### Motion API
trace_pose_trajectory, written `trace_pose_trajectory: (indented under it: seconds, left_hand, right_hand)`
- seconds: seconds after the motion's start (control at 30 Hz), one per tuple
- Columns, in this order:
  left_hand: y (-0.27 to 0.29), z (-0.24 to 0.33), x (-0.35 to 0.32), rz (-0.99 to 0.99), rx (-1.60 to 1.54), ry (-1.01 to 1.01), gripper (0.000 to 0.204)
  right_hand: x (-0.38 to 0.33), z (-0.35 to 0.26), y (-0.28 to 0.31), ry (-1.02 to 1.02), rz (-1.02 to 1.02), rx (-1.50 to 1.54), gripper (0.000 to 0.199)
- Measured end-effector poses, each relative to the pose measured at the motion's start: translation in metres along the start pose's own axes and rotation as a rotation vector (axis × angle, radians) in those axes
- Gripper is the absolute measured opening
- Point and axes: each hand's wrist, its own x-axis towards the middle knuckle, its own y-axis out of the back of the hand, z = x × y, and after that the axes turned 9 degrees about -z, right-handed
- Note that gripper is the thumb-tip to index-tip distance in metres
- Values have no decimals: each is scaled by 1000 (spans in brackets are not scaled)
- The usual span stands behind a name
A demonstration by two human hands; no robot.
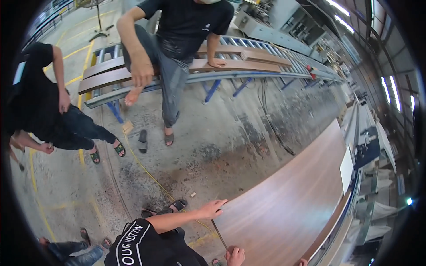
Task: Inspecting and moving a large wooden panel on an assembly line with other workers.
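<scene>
A factory hall with a stained concrete floor [222,133] and yellow lines. A long blue roller conveyor [266,53] runs across the far side with wooden boards [235,65] lying on it. A person in black leans on the boards there, and another crouches at the far left.

The left hand [235,256], low at the picture's edge, is curled closed around the near end of a thin strip [219,235]. The strip runs up and away from it along the edge of a big brown panel [288,199], which spreads to the right of that hand.

A co-worker's hand [213,208] rests flat at the strip's far end, touching the panel's corner. The right hand [303,262] shows only as a sliver, and I cannot tell its grip.
</scene>
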Motion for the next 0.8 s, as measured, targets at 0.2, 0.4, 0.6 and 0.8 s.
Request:
trace_pose_trajectory:
  seconds: [0.2, 0.4, 0.6, 0.8]
  left_hand:
    - [5, -15, 6, -187, -46, 38, 64]
    - [6, -13, 10, -200, -67, 36, 62]
    - [3, -13, 9, -204, -68, 68, 62]
    - [4, -20, 9, -148, -33, 28, 64]
  right_hand:
    - [12, 26, -7, 112, -91, -239, 33]
    - [16, 36, -14, 18, -176, -224, 34]
    - [14, 47, -18, -139, -307, 37, 35]
    - [17, 60, -16, 68, -276, 73, 33]
